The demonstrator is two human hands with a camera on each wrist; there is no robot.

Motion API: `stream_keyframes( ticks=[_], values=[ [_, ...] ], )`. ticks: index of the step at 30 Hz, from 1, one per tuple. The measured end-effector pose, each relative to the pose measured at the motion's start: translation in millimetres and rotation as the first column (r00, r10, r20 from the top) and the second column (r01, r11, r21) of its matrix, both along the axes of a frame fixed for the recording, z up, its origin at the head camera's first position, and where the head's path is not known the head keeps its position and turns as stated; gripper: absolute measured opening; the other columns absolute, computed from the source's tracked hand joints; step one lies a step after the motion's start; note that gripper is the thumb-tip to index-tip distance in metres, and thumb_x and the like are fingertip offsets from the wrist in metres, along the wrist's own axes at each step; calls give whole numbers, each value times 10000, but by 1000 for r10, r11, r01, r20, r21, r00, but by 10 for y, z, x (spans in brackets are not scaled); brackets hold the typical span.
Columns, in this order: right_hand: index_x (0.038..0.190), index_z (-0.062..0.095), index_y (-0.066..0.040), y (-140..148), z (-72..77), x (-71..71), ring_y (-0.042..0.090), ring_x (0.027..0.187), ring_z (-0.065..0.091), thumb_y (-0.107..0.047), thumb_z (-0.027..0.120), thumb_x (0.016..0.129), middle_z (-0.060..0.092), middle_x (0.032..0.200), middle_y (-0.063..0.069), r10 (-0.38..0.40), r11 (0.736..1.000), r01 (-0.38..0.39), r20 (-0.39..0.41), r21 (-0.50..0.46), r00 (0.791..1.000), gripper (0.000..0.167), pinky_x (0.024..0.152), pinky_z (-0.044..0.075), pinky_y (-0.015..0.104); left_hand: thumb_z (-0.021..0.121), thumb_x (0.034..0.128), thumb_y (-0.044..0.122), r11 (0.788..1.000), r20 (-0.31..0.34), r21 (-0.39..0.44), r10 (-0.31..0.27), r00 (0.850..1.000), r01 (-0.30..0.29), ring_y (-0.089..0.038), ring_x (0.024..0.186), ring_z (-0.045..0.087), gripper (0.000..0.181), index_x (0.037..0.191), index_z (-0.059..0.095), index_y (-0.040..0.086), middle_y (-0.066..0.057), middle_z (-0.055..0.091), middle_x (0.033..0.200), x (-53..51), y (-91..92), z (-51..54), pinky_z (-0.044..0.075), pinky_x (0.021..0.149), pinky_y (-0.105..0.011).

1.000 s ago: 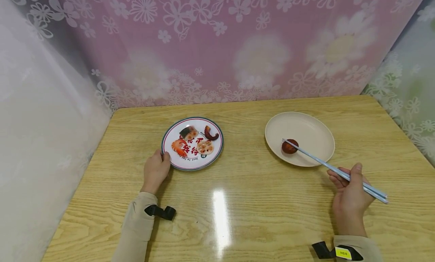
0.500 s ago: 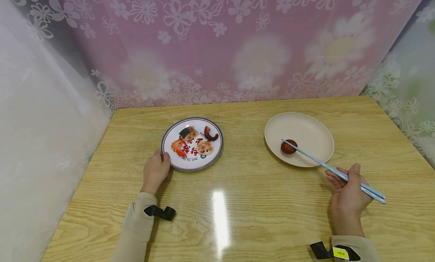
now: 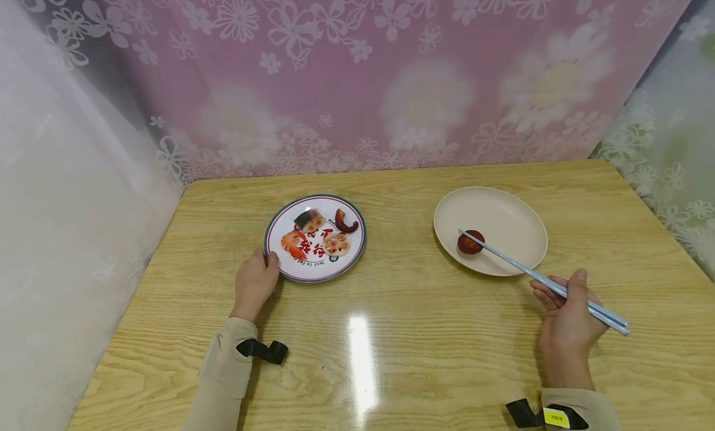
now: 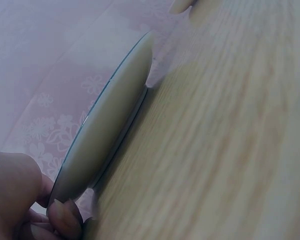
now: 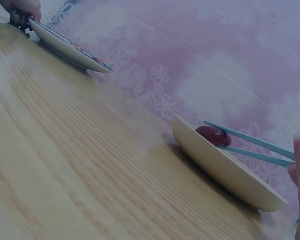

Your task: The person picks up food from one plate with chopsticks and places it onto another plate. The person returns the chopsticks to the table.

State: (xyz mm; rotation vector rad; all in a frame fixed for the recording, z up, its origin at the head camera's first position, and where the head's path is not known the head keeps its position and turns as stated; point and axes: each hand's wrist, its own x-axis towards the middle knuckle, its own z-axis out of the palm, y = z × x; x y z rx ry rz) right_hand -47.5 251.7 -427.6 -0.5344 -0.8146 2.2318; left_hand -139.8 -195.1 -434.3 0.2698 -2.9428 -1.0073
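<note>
My right hand (image 3: 570,331) holds a pair of light blue chopsticks (image 3: 550,285), slanting toward the beige plate (image 3: 503,210). Their tips lie either side of a glossy, dark red-brown round food piece (image 3: 471,242) over the plate's near left part. In the right wrist view the food piece (image 5: 213,135) shows above the rim; whether it touches the plate is hidden. My left hand (image 3: 254,285) pinches the near left rim of the white plate (image 3: 313,271), thumb on top, fingertips (image 4: 65,220) underneath. That plate bears a shrimp (image 3: 294,243), a lotus root slice (image 3: 337,244), a tentacle (image 3: 346,222) and a dark-topped food piece (image 3: 310,220).
Both plates stand on a wooden table (image 3: 313,381), a wide gap of bare wood between them. A pink flowered cloth (image 3: 335,95) hangs behind the far edge. Pale cloths hang at the left and right sides. Black bands (image 3: 262,350) sit on both wrists.
My right hand, the chopsticks and the round food piece have shifted slightly left. My left hand stays at the white plate's rim.
</note>
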Motion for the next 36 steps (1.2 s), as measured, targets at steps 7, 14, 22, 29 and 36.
stream_keyframes(
  ticks=[7,14,22,29,36],
  values=[
    [863,605,210,-4,-1,-2,270,532,678,-189,681,890,652,648,228,1,1000,-1,13,17,1000,407,485,527,287,383,1005,220,1000,-8,11,-6,1000,6,-208,511,489,287,929,539,-9,-89,519,628,-3,0,-7,344,476,-315],
    [865,608,211,-21,8,-3,267,528,676,-189,678,894,656,654,225,-3,1000,3,13,27,1000,408,481,525,283,384,1001,215,1000,-15,8,-7,1000,7,-210,517,486,282,917,535,-8,-91,514,632,0,1,-4,341,475,-315],
    [860,607,207,-52,18,-4,262,521,674,-189,681,893,657,652,224,-3,1000,3,11,16,1000,404,477,523,278,384,1001,215,1000,-15,2,-5,1000,5,-215,533,481,278,913,532,-4,-87,497,639,-5,2,-6,334,482,-313],
    [875,608,198,-68,22,-11,261,526,675,-200,689,883,665,669,226,5,1000,-5,23,3,1000,407,485,526,283,377,1002,207,1000,-16,-15,-8,1000,8,-225,559,470,275,884,520,4,-77,460,641,-14,5,-5,321,495,-314],
    [861,608,201,-95,19,-16,257,529,675,-198,666,904,668,672,227,7,1000,-7,14,20,1000,405,492,528,278,372,1005,214,1000,-6,-13,-20,1000,19,-223,547,481,278,883,514,9,-79,478,629,-14,0,-13,329,499,-315]
  ],
)
